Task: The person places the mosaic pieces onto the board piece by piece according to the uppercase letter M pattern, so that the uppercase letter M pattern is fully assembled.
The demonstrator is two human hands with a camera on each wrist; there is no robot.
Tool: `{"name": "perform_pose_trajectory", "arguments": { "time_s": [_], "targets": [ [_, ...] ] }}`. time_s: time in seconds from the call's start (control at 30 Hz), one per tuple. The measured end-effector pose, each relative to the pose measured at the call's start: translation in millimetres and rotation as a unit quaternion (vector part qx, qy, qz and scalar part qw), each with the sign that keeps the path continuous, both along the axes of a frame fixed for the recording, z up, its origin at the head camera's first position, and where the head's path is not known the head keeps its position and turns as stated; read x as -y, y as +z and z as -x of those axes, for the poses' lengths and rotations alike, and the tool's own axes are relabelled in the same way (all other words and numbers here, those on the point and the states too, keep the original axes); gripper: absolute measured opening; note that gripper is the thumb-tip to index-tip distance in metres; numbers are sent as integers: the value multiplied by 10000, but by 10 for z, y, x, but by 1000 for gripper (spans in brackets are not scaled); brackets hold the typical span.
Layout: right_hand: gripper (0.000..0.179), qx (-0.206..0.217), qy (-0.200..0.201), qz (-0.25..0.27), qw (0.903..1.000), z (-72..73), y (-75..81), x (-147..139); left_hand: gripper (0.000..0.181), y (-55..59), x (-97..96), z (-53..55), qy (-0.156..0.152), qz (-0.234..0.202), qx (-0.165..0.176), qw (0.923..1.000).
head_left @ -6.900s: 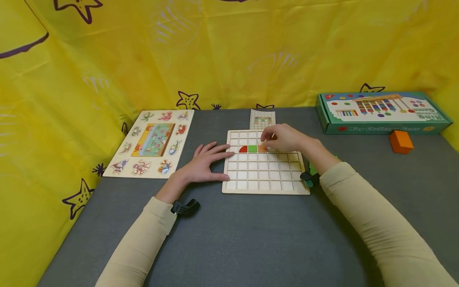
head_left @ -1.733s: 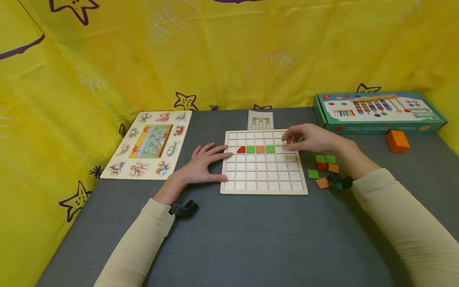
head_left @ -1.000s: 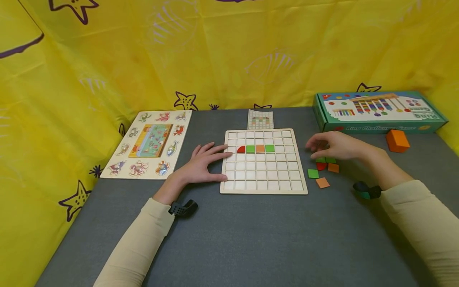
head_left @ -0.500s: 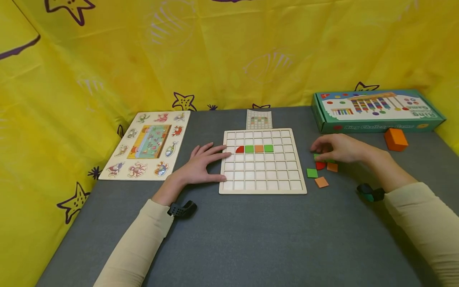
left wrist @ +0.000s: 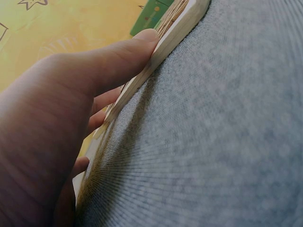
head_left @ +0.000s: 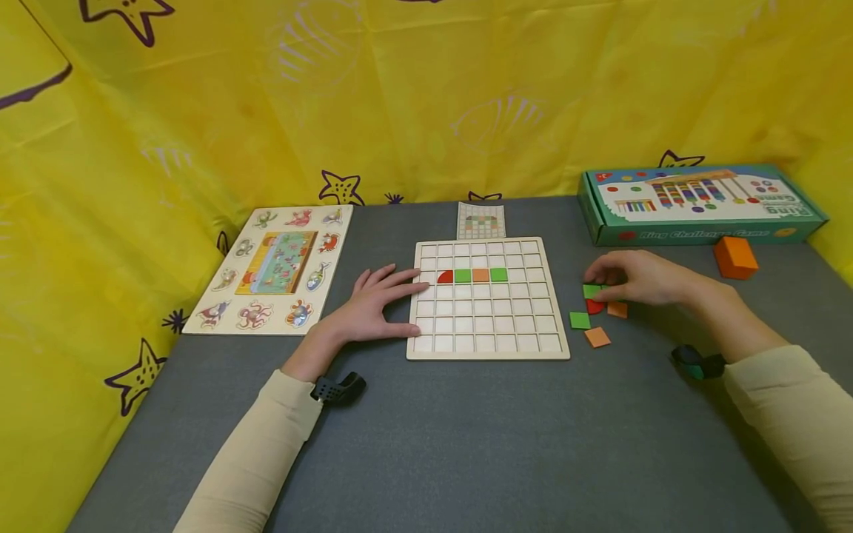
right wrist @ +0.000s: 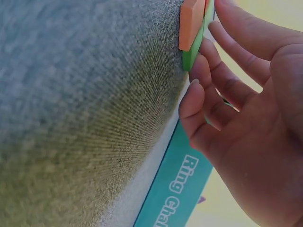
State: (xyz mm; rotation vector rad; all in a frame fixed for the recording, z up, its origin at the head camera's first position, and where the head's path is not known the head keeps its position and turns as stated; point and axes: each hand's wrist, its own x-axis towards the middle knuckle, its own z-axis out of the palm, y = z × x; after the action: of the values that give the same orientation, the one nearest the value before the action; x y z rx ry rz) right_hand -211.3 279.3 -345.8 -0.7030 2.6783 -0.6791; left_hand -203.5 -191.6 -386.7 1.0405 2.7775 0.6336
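In the head view a pale wooden grid board (head_left: pixel 494 346) lies mid-table. One row holds a red rounded tile (head_left: pixel 445 277), a green square tile (head_left: pixel 463 276), an orange tile (head_left: pixel 480 275) and another green tile (head_left: pixel 498 275). My left hand (head_left: pixel 373 307) rests with spread fingers on the board's left edge, its thumb on the rim in the left wrist view. My right hand (head_left: pixel 643 277) is bent over loose tiles to the right. Its thumb and forefinger are apart, around a loose green tile (head_left: pixel 591 292), with the thumb by a loose red tile (head_left: pixel 594 306). No grip is visible.
Loose orange tiles (head_left: pixel 597 337) and a green tile (head_left: pixel 580 320) lie right of the board. Behind the board is a pattern card (head_left: pixel 481 221). A sea-animal puzzle (head_left: pixel 269 270) lies left; a green game box (head_left: pixel 700 207) and orange block (head_left: pixel 736 257) stand at right.
Since the oldest frame, a second green tile has joined the row. My right hand has moved off the board to the loose tiles and shifted slightly over them. The left hand has stayed put.
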Motion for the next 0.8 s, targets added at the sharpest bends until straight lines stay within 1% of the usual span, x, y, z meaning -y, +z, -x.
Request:
{"name": "perform_pose_trajectory", "arguments": {
  "time_s": [0.17,0.37,0.47,0.6,0.8],
  "targets": [
    [28,-15,-81,90,9999,-59,29,-8,78,-2,-2,-2,-26,-35,3,10000],
    [25,-64,30,188,9998,-158,60,37,77,15,3,0,-19,-13,7,10000],
    [24,8,123,255,9996,-188,51,49,77,18,2,-1,-32,-39,-4,10000],
    [23,20,264,291,9992,-198,25,57,76,14,4,-4,-48,-64,2,10000],
    [20,-109,472,184,9987,-185,-3,75,79,17,-6,-10,-42,-28,19,10000]
  ]
}}
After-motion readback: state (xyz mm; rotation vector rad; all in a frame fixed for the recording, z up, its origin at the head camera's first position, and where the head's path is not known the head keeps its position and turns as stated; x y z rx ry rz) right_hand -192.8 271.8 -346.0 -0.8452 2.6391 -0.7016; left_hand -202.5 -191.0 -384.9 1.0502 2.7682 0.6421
